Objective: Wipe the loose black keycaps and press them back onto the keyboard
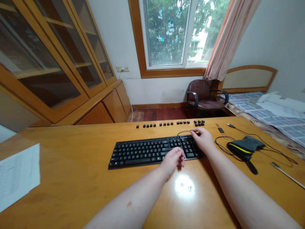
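A black keyboard (143,152) lies flat on the wooden desk, its right end partly covered by my hands. My left hand (172,160) hovers over the keyboard's front edge, left of the number pad, with its fingers curled in; whatever is inside them, if anything, is hidden. At the keyboard's top right corner, my right hand (203,138) has thumb and forefinger pinched together, and what sits between them is too small to make out. Behind the keyboard stands a row of loose black keycaps (166,124), set out in small groups.
To the right lie a small dark wire-ended tool (221,130), a grey cloth (252,144) with a yellow stripe, a coiled black cable (222,148) and a thin brush (286,174). Printed paper (20,175) rests at the left. A chair (201,95) stands beyond the desk (78,178).
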### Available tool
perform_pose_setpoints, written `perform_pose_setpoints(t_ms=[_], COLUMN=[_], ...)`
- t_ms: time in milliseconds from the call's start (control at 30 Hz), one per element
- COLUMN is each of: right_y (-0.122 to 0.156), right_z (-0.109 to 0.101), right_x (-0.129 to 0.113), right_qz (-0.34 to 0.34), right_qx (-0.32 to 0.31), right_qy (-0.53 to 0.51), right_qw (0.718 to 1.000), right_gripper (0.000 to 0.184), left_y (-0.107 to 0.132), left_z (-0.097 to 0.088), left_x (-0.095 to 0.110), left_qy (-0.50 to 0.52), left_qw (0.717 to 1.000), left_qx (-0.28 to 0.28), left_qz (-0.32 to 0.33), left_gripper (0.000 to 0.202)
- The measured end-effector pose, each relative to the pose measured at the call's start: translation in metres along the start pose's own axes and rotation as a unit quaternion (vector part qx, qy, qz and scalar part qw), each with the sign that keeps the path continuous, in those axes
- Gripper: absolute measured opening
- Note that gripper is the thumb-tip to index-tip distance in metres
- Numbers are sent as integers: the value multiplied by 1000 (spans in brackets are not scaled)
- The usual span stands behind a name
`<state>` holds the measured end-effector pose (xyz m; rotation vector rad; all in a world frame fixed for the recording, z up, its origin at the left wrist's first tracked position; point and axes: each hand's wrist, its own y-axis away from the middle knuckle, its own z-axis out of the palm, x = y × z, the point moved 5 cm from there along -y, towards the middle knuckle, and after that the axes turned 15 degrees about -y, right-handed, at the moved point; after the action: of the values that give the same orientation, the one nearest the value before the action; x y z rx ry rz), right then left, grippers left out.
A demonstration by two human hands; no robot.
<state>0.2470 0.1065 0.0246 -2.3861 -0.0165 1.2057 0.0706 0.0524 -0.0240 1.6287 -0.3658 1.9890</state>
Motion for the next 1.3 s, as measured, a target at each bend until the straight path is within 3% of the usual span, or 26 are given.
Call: perform_pose_setpoints(t_ms=[100,200,467,733,1133,1233,1300], right_y=[-14,-27,-37,-43,-42,-38,-29], right_z=[-29,-34,-3,1,0,-3,-7], right_x=[28,49,65,67,69,60,41], right_qz=[113,153,125,127,129,86,24], right_qx=[60,33,-57,-89,-76,-42,5], right_qy=[72,169,267,291,278,267,250], right_qw=[989,973,954,944,949,959,968], right_gripper=[33,38,46,46,38,37,37], left_y=[0,0,-2,-1,-1,-1,-1], left_z=[0,0,0,0,-1,-1,-1], left_x=[0,-2,-6,-4,-4,-4,-4], left_qy=[-6,-14,-12,-17,-22,-25,-29], left_qw=[1000,1000,1000,1000,1000,1000,999], left_qx=[3,6,4,6,6,6,3], left_qz=[-3,-4,-6,-8,-11,-13,-17], left_gripper=[22,22,23,24,27,27,28])
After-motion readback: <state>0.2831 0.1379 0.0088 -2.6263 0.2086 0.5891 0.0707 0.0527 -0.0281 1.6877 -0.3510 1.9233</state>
